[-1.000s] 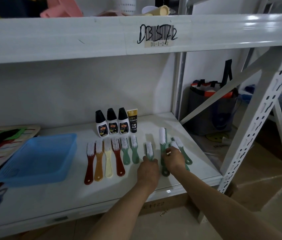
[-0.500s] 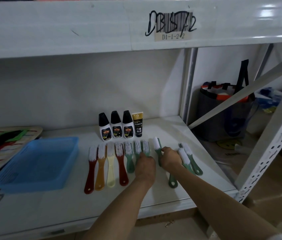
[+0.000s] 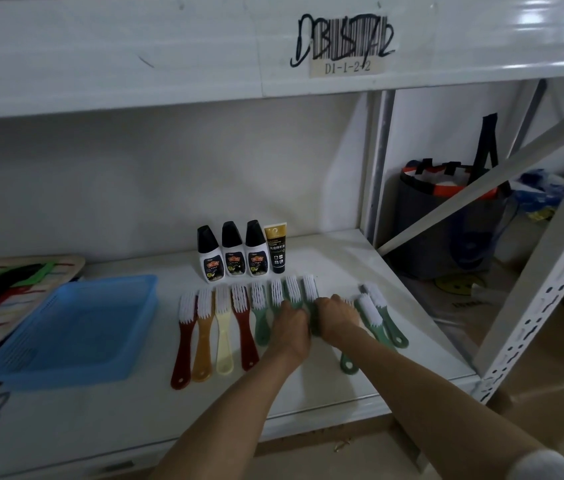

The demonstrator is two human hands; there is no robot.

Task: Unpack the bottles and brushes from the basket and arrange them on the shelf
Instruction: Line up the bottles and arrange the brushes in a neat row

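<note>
from the head view, both hands are down on the white shelf [image 3: 325,386] in the row of brushes [image 3: 220,327]. the left hand [image 3: 289,325] curls its fingers round a green brush [image 3: 293,289]; the right hand [image 3: 336,315] grips the next one [image 3: 309,287]. three bottles [image 3: 232,254] and a tube [image 3: 276,247] stand behind. the blue basket [image 3: 66,330] sits to the left. two more green brushes [image 3: 374,311] lie to the right.

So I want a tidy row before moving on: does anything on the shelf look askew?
Yes: at the row's right end, three green-handled white-bristled brushes lie slanted and bunched together, unlike the parallel brown, amber, cream and green brushes left of the hands.
</note>
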